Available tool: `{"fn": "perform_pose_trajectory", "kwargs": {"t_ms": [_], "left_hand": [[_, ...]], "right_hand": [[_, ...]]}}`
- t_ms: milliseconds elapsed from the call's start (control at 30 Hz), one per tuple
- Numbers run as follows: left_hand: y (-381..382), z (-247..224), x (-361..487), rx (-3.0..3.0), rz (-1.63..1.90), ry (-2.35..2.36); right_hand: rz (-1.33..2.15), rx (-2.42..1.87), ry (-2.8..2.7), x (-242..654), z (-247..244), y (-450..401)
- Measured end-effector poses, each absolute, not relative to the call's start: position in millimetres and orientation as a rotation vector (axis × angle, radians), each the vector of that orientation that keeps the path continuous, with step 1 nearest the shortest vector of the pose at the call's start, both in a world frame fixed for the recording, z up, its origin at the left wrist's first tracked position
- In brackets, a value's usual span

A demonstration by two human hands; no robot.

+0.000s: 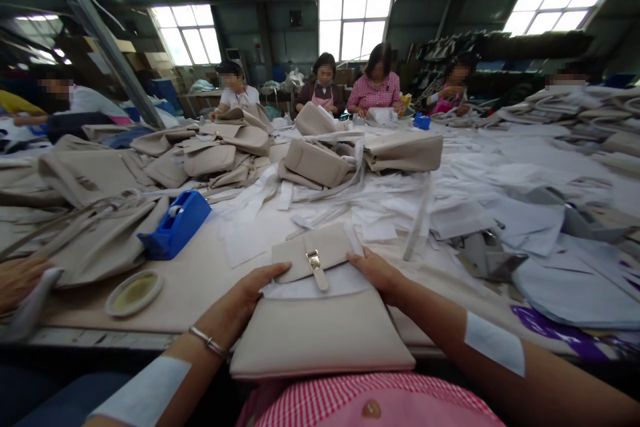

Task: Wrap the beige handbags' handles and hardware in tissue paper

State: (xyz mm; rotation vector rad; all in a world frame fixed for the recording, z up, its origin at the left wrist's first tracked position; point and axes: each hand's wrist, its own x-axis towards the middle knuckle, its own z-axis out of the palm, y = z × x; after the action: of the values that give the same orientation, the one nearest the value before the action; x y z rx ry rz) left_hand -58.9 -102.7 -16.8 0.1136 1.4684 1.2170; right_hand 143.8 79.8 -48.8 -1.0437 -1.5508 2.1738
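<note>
A beige handbag (320, 330) lies before me over the table's front edge, its flap with a metal buckle (313, 259) and short strap facing up. White paper (300, 289) shows between the flap and the bag's body. My left hand (257, 287) grips the bag's left side, thumb on the flap's corner. On the opposite side my right hand (377, 272) is closed on the bag, its thumb at the flap's right edge. The other fingers of both hands are mostly hidden.
A blue tape dispenser (176, 225) and a round dish (134, 293) stand at left, near a co-worker's hand (23, 283). Grey tape dispensers (485, 253) sit at right among white paper sheets (575, 280). Beige bags (315, 163) are heaped across the middle; several people work beyond.
</note>
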Motion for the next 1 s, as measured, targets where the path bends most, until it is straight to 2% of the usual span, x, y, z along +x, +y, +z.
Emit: {"fn": "perform_pose_trajectory", "kwargs": {"t_ms": [233,467,600,800,933,1000], "left_hand": [[-98,-28,-52,0.29,1.458,1.581],[-86,2,-48,0.455,1.646,1.676],[-52,23,-54,0.551,1.675,1.64],[9,30,-74,0.645,1.325,1.713],[45,43,-96,1.128,1.138,2.325],[63,47,-103,1.436,0.991,2.433]], "right_hand": [[2.645,-1.144,-1.092,151,-41,80],[2.395,-0.561,-1.492,171,24,91],[2.292,-0.506,-1.544,167,41,120],[2.194,-0.728,-1.415,150,12,168],[2.242,-0.96,-1.281,131,-11,191],[2.283,-0.989,-1.243,122,-18,201]]}}
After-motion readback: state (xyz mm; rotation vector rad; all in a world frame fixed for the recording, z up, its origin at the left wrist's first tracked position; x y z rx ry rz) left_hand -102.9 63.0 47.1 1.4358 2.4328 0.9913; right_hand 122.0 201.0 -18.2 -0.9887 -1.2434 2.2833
